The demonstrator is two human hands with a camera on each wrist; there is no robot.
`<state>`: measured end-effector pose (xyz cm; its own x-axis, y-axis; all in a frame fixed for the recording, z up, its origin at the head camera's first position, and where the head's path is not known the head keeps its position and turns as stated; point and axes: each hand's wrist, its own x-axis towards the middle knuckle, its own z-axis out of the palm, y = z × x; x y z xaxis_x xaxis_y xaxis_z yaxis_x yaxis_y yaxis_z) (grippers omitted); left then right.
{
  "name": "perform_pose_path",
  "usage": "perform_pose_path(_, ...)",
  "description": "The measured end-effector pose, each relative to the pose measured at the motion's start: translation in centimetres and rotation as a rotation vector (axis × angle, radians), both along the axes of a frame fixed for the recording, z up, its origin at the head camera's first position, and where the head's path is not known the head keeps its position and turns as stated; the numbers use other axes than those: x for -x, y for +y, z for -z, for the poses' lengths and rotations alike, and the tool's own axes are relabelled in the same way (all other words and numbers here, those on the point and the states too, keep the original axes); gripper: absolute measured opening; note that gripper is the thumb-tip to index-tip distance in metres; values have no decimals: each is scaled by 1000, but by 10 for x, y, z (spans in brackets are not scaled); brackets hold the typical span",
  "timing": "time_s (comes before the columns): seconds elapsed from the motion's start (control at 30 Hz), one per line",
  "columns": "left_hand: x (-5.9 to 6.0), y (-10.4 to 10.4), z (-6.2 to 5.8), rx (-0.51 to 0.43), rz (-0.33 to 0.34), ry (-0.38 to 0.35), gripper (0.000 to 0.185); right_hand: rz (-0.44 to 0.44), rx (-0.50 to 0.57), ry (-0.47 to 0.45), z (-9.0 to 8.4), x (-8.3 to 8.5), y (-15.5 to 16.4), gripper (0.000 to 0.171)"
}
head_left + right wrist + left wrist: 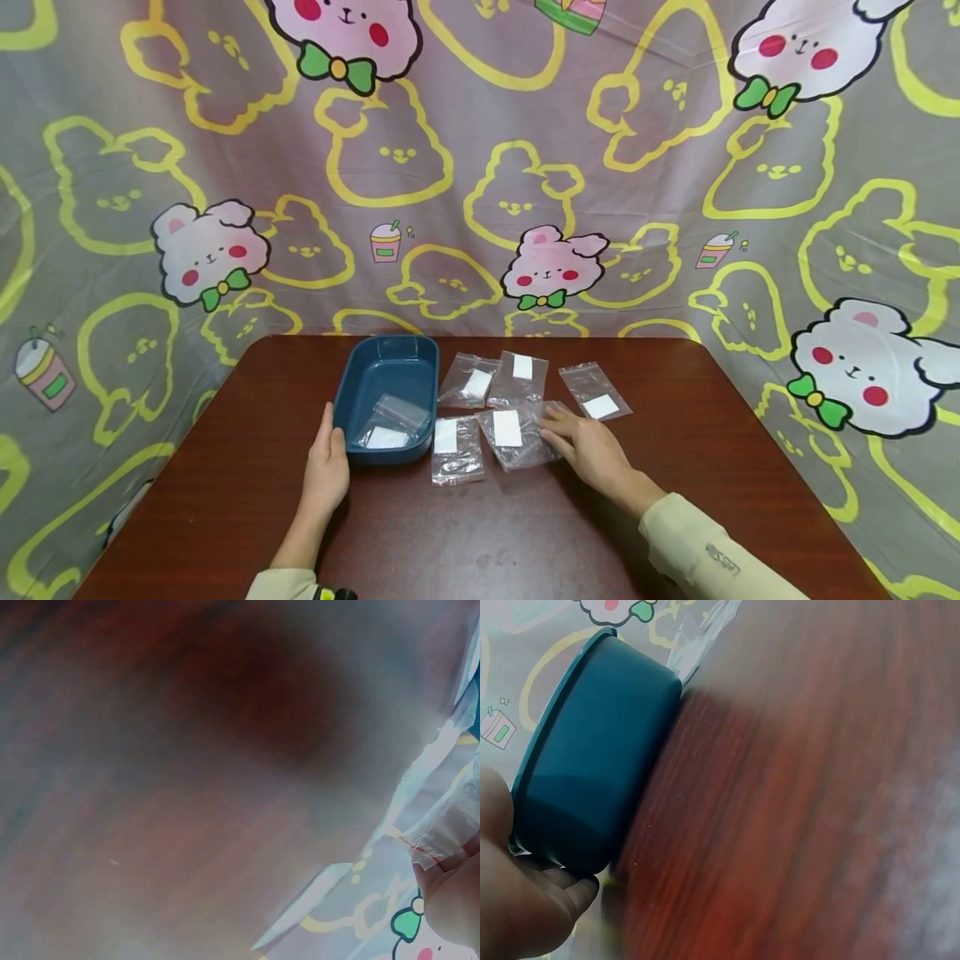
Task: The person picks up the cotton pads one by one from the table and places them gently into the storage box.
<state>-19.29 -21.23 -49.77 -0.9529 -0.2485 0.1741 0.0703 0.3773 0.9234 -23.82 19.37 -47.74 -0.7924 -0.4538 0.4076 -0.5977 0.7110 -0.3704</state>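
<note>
A dark blue plastic tray (386, 371) stands on the table's left part, and a clear zip bag (405, 411) with a white piece lies inside it. My left hand (327, 467) holds the tray's near left corner; in the left wrist view its fingers (574, 889) bend at the tray's outer wall (592, 750). My right hand (588, 450) pinches the right edge of a clear zip bag (507, 428) with a white rectangle on it. In the right wrist view a bag (450, 832) is at the fingertips, with part of the hand out of frame.
Other clear zip bags with white pieces lie right of the tray: one in front (457, 467), two behind (468, 379) and one farther right (592, 387). Brown wooden table (480, 533) lies beneath. A patterned curtain (480, 167) hangs around its back and sides.
</note>
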Motion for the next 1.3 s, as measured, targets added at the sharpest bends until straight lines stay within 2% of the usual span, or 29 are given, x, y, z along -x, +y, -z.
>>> perform_pose_path(0.5, 0, 0, -1, 4, -1, -2, 55, 5, -20, 15, -23, 13, -14, 30)
perform_pose_path(1.0, -2, 0, -1, 4, -4, 9, 55, -6, -46, -2, -34, 18, -40, 33)
perform_pose_path(1.3, -1, 1, 0, -2, -14, 6, 55, -62, -57, 20, -38, 22, -59, 33)
